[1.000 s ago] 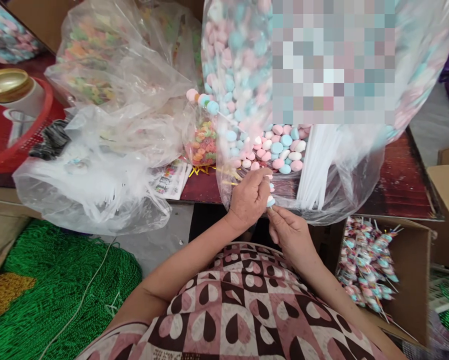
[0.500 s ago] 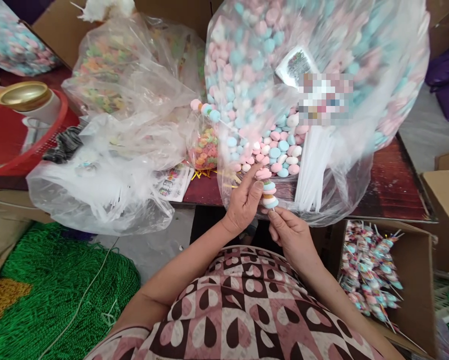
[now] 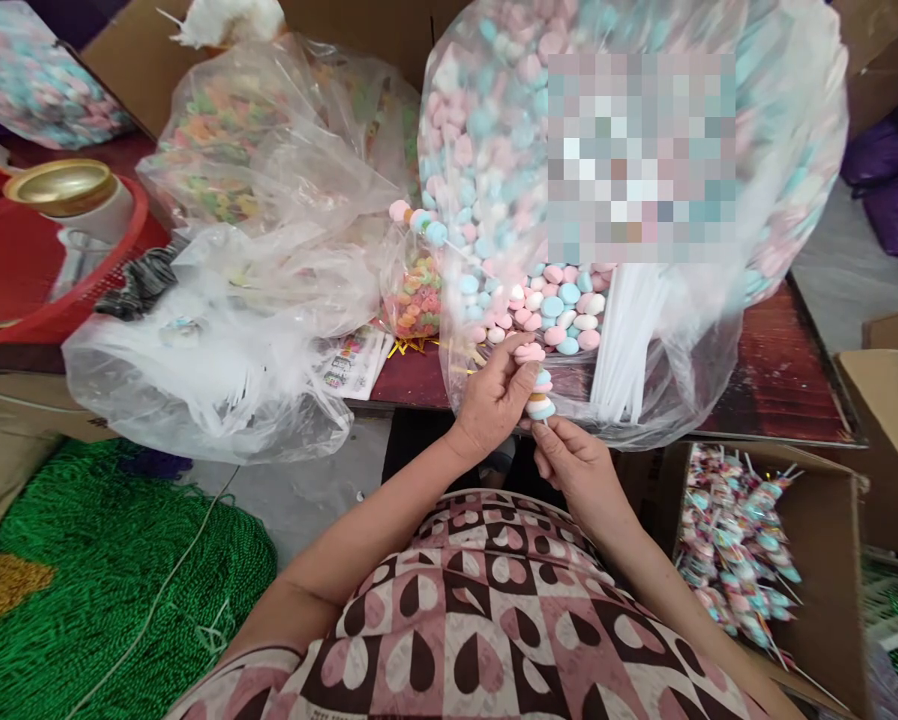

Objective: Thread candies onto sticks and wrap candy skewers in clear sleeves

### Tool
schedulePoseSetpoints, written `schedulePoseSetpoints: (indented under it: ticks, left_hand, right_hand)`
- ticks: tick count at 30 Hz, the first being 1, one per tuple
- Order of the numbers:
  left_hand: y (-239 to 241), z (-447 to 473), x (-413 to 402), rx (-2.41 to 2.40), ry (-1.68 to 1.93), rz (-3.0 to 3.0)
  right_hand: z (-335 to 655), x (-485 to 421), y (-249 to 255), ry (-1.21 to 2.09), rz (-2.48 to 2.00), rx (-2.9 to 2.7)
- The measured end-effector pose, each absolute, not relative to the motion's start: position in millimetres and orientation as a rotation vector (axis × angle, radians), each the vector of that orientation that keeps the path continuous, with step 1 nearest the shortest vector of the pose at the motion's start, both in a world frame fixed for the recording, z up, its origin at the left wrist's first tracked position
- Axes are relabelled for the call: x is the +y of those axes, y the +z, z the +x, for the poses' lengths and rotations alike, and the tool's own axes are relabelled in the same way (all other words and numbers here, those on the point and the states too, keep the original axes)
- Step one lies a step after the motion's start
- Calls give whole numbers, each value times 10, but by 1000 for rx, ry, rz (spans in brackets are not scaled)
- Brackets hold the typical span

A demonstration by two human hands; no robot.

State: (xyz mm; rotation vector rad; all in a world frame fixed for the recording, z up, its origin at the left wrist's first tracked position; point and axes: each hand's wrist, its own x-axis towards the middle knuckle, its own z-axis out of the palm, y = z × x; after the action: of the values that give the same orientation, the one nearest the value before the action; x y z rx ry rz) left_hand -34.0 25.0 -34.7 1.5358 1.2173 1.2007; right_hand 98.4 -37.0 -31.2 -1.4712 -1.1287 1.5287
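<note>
Between my hands is a candy skewer [image 3: 541, 407], a stack of pink, blue, white and orange sweets on a thin white stick. My left hand [image 3: 494, 393] is closed around its upper part, thumb and fingers pinching the sweets near the top. My right hand [image 3: 573, 455] pinches the stick just below the lowest blue sweet. Beyond my fingers, loose pink, blue and white candies [image 3: 552, 306] lie in the mouth of a big clear bag [image 3: 464, 150]. White sticks [image 3: 629, 345] lie in a bundle to the right of them.
Left on the table are a bag of gummy rings [image 3: 224, 140], a plastic bag of white pieces [image 3: 216, 390] and a red basket [image 3: 138, 215]. A finished-looking candy skewer [image 3: 419, 222] lies near the middle. Lower right, a cardboard box [image 3: 824, 560] holds wrapped skewers [image 3: 738, 550]. Green cord [image 3: 156, 580] covers the floor.
The view has shifted slightly. My left thumb and fingers have shifted a little on the upper sweets, and both hands still hold the candy skewer.
</note>
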Motion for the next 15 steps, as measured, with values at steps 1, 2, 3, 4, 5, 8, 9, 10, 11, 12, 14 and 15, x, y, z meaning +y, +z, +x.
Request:
schedulePoseSetpoints:
  ticks: [1, 2, 3, 4, 5, 8, 9, 10, 11, 12, 14, 15]
  left_hand:
    - [-346, -340, 253, 1214, 1197, 1532]
    - [-343, -340, 254, 1213, 1193, 1528]
    - [-338, -339, 256, 1214, 1189, 1528]
    - [-332, -339, 256, 1218, 1187, 1533]
    - [-325, -338, 256, 1223, 1187, 1540]
    - [-307, -336, 253, 1247, 1181, 1572]
    - [-302, -335, 251, 1257, 1173, 1582]
    - [-297, -334, 248, 1266, 1164, 1591]
    - [-293, -334, 245, 1272, 1153, 1600]
    - [-290, -333, 242, 1276, 1143, 1610]
    - [-284, -333, 234, 1283, 1125, 1634]
    - [-281, -332, 230, 1289, 1115, 1643]
  right_hand:
    - [983, -371, -308, 1530, -1472, -1132]
    - [980, -371, -304, 1532, -1473, -1135]
    - [978, -370, -301, 1535, -1473, -1139]
    - [976, -369, -301, 1536, -1475, -1143]
    - [974, -366, -302, 1538, -1476, -1146]
    - [975, -358, -322, 1539, -1486, -1144]
    - [977, -356, -331, 1542, -1486, -1139]
    - [979, -354, -340, 1545, -1485, -1134]
    - [981, -353, -349, 1548, -1483, -1129]
    - [983, -352, -357, 1550, -1481, -1123]
    - [985, -349, -368, 1552, -1479, -1120]
    - [986, -348, -372, 1550, -1482, -1121]
